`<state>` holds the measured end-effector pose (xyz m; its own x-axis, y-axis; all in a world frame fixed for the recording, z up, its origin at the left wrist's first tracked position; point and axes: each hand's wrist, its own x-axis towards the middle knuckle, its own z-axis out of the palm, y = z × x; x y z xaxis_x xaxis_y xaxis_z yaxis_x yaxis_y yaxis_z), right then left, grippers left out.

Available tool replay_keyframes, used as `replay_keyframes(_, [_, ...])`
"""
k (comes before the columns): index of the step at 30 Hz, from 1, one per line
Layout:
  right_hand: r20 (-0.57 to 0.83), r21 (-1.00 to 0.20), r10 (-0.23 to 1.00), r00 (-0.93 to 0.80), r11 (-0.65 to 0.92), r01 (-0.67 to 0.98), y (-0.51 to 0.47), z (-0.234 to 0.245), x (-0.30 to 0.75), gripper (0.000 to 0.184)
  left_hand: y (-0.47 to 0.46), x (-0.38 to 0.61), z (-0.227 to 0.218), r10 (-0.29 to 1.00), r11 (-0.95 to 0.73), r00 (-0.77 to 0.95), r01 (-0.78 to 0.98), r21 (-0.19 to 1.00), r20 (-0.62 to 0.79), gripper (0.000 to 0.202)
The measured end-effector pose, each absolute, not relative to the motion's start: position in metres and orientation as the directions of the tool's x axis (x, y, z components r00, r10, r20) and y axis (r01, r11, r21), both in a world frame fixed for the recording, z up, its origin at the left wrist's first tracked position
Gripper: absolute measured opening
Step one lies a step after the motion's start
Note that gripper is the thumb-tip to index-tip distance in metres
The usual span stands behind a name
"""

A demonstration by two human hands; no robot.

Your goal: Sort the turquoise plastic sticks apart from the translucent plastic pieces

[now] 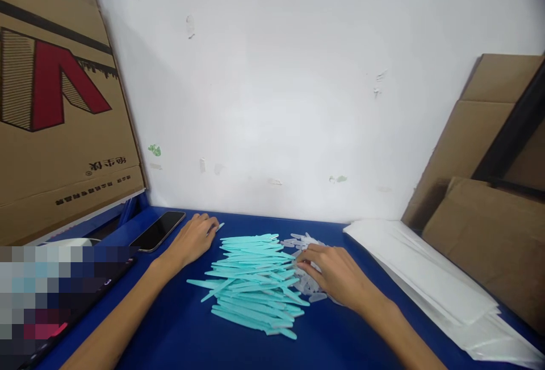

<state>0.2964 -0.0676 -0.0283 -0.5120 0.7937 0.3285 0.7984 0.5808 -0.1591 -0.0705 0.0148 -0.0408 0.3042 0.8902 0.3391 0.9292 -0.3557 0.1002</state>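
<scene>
A pile of slim turquoise eyebrow razors (251,279) lies crosswise on the blue table (170,324) before me. To its right is a heap of small clear plastic caps (307,286), partly hidden by my right hand (330,268). That hand is closed, its bent fingertips between the caps and the razor ends; what they grip is hidden. Beyond the pile on the left, my left hand (196,238) rests low over the table with curled fingers. A pale bluish tip of a razor (220,226) sticks out past them; the rest of it is covered.
A dark phone (158,231) lies left of my left forearm. A printed cardboard box (63,109) stands at the left. White flat sheets or bags (426,273) lie on the right, beside brown cardboard (485,239). A white wall (281,92) closes off the back. The lower left corner is blurred.
</scene>
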Motion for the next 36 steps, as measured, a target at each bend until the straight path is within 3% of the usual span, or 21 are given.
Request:
replay_keyframes(6, [0.322,-0.122,0.852,-0.413,0.470,0.874,-0.055,-0.037,0.310,0.022,-0.004,-0.036,-0.039,0.771,-0.582,0.479,0.798,0.159,0.419,0.034])
replay_keyframes(11, [0.299,-0.121,0.879,-0.371,0.421,0.899,-0.048,-0.045,0.317,0.024,-0.002,-0.033,-0.049,0.726,-0.654,0.554,0.739,0.161,0.408,0.036])
replay_keyframes(25, [0.237,-0.189,0.865,-0.441,0.487,0.853,-0.055,-0.046,0.307,0.030,-0.007,-0.022,-0.052,0.689,-0.714,0.626,0.673,0.194,0.365,0.024])
replay_keyframes(36, [0.241,-0.158,0.848,-0.472,0.514,0.843,-0.050,-0.050,0.303,0.024,-0.012,-0.018,-0.043,0.705,-0.679,0.530,0.697,0.232,0.472,0.025])
